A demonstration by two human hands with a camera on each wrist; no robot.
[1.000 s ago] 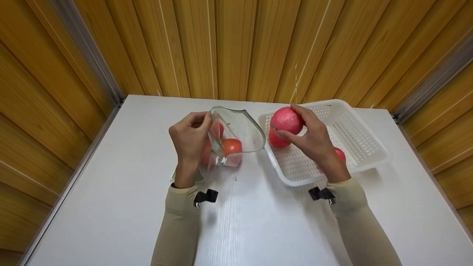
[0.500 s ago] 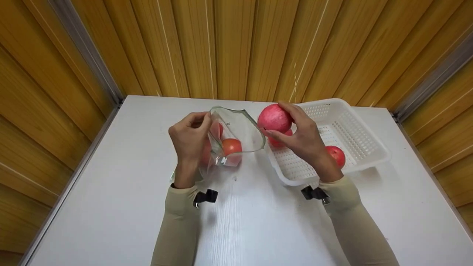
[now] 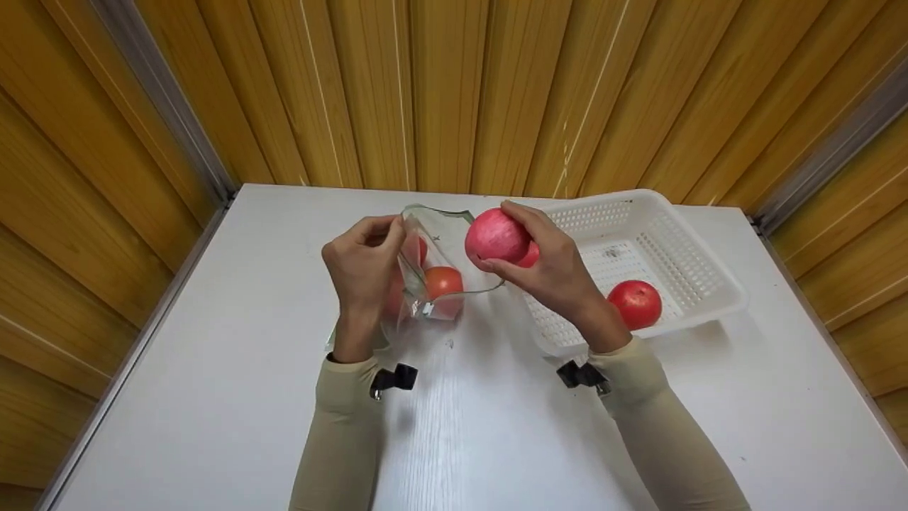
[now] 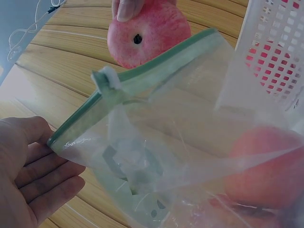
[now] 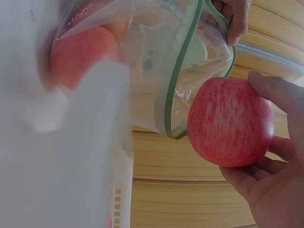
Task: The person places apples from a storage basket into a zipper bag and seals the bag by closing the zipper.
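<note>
My left hand point(image 3: 365, 266) pinches the rim of a clear zip bag point(image 4: 161, 114) with a green zip edge and a white slider. The bag's mouth gapes toward the right. Inside it, low down, lie a tomato-like red fruit point(image 3: 445, 282) and other reddish fruit point(image 5: 85, 57), blurred by the plastic. With thumb and fingers, my right hand point(image 3: 550, 266) grips a pinkish-red apple point(image 5: 231, 122) by its sides. The apple is right at the bag's mouth and overlaps its right edge in the head view.
A white perforated plastic basket point(image 3: 702, 270) stands at the right. In it are a red fruit point(image 3: 635, 304) near the front and another red fruit point(image 3: 529, 255) partly hidden behind my right hand. A yellow wood-slatted wall point(image 3: 454, 99) rises behind the white table point(image 3: 213, 319).
My right hand has carried the apple leftward from over the basket to the bag's mouth, uncovering the front fruit in the basket. The left hand and bag have stayed nearly still.
</note>
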